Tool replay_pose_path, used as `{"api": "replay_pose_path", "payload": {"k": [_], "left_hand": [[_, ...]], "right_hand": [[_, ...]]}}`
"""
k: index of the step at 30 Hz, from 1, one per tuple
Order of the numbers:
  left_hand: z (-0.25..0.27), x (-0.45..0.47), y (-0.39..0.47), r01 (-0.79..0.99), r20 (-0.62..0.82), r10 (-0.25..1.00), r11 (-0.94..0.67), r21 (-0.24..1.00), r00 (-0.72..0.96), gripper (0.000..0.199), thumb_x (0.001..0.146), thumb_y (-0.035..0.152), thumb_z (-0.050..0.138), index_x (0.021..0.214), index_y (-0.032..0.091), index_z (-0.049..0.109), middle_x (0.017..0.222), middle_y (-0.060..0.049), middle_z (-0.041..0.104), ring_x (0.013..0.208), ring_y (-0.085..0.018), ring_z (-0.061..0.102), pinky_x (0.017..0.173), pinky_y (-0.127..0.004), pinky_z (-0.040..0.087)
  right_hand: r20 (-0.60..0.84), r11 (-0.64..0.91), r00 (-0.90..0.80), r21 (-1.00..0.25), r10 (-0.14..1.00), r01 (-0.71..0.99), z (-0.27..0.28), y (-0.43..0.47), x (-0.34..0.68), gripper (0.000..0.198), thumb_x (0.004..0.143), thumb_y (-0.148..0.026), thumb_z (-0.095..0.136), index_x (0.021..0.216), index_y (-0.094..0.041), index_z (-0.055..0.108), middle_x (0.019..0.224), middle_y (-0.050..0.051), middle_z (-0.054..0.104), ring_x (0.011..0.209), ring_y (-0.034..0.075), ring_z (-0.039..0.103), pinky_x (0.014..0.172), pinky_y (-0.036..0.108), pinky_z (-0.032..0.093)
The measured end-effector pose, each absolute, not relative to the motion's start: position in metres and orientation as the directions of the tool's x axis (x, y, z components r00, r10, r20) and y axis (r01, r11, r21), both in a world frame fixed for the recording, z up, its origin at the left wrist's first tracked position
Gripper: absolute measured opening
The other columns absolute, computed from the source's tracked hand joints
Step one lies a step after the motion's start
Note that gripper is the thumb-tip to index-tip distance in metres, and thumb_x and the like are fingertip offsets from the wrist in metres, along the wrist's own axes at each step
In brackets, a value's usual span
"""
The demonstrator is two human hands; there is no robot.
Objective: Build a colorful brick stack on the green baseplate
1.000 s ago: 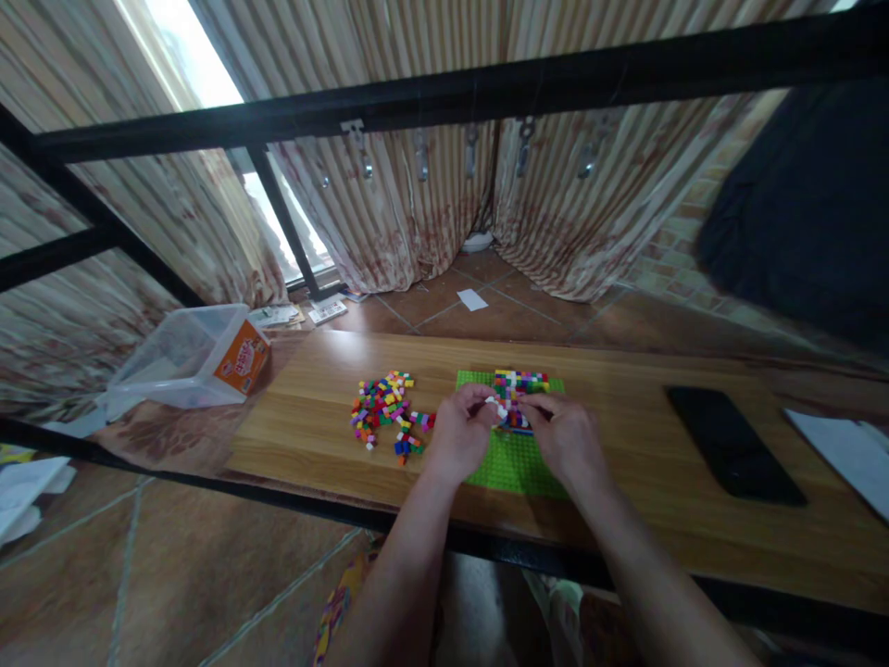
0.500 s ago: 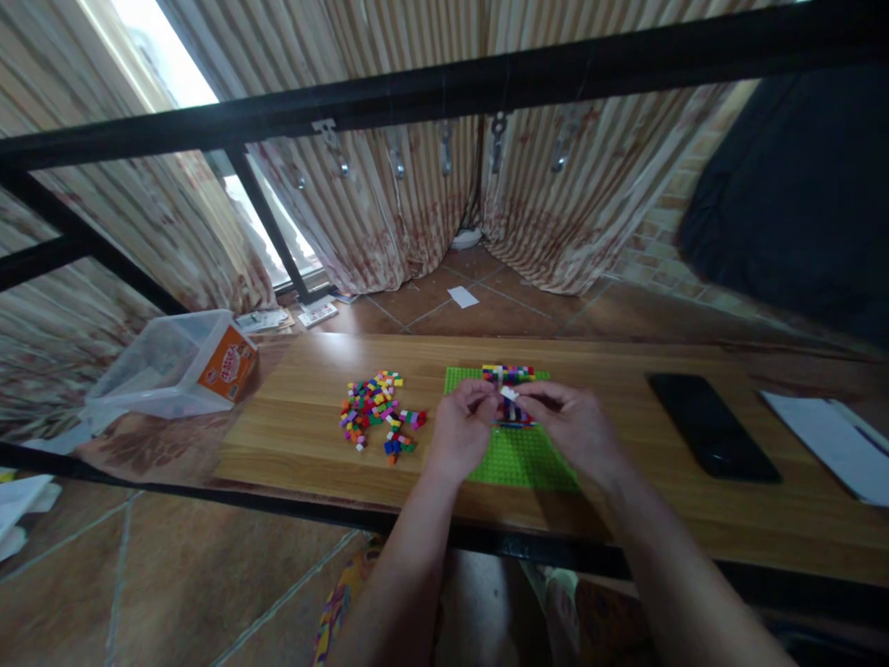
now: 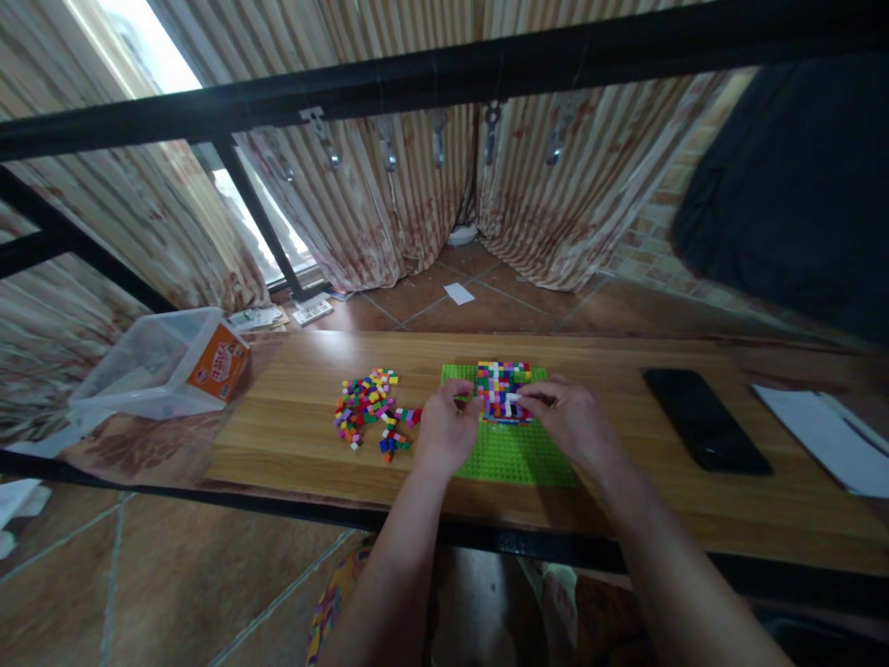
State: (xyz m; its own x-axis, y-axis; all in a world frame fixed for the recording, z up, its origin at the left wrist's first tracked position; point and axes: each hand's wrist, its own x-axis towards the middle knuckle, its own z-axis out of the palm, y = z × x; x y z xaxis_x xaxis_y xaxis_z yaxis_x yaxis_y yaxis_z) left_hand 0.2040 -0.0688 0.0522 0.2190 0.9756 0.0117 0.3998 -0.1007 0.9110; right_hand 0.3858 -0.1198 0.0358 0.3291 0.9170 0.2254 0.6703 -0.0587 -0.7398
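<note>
A block of multicoloured toy bricks [image 3: 496, 378] stands on the back part of a green studded baseplate [image 3: 518, 459]. My right hand [image 3: 576, 421] reaches in from the right, thumb and forefinger pinched on a small white brick [image 3: 512, 398] at the right side of the block. Whether that brick is pressed down or still raised, I cannot tell. On the other side, my left hand [image 3: 445, 431] hovers at the baseplate's left edge, its thumb and forefinger curved and apart with nothing visible between them.
Loose coloured bricks [image 3: 368, 408] lie in a pile left of the baseplate on the wooden table [image 3: 292, 445]. A black phone [image 3: 705, 421] and white paper [image 3: 826, 435] are at the right. Beyond the left end stands a clear plastic bin [image 3: 153, 361]. A dark metal bar [image 3: 417, 74] crosses above.
My left hand has moved left, away from the white brick, and its fingers have parted. The right hand keeps the white brick at the block, whose coloured top now shows more.
</note>
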Motion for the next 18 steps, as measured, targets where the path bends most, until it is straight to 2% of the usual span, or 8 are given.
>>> {"api": "replay_pose_path", "payload": {"k": [5,9,12,18], "left_hand": [[0.051,0.204,-0.07,0.382,0.014,0.962,-0.121,0.916,0.273,0.011,0.082,0.013,0.062,0.09,0.017,0.069,0.087,-0.004,0.074,0.074,-0.016,0.065,0.07,-0.027,0.049],[0.049,0.204,-0.071,0.373,0.019,0.956,-0.133,0.919,0.293,0.011,0.083,0.015,0.061,0.091,0.018,0.069,0.089,-0.004,0.074,0.077,-0.017,0.066,0.072,-0.028,0.049],[0.05,0.205,-0.071,0.378,0.026,0.96,-0.135,0.916,0.279,0.012,0.083,0.013,0.062,0.09,0.018,0.07,0.091,-0.004,0.074,0.079,-0.017,0.066,0.075,-0.029,0.05],[0.049,0.204,-0.071,0.384,0.051,0.96,-0.159,0.91,0.277,0.011,0.083,0.014,0.062,0.089,0.019,0.069,0.089,-0.004,0.074,0.08,-0.018,0.066,0.077,-0.029,0.05]], "right_hand": [[0.223,-0.046,0.378,-0.809,0.898,0.586,0.031,-0.112,0.382,0.018,0.075,-0.038,0.066,0.076,-0.024,0.076,0.078,0.003,0.071,0.071,0.018,0.064,0.071,0.033,0.05],[0.178,-0.064,0.444,-0.876,0.878,0.478,0.028,-0.109,0.381,0.025,0.07,-0.045,0.069,0.073,-0.021,0.076,0.078,0.005,0.073,0.068,0.018,0.064,0.067,0.033,0.049],[0.13,-0.097,0.48,-0.902,0.867,0.42,0.026,-0.109,0.384,0.032,0.065,-0.049,0.074,0.078,-0.02,0.077,0.078,0.005,0.074,0.065,0.018,0.062,0.064,0.033,0.048],[0.079,-0.199,0.597,-0.901,0.798,0.385,0.018,-0.106,0.386,0.043,0.067,-0.056,0.073,0.085,-0.017,0.074,0.077,0.006,0.074,0.067,0.019,0.063,0.064,0.032,0.047]]}}
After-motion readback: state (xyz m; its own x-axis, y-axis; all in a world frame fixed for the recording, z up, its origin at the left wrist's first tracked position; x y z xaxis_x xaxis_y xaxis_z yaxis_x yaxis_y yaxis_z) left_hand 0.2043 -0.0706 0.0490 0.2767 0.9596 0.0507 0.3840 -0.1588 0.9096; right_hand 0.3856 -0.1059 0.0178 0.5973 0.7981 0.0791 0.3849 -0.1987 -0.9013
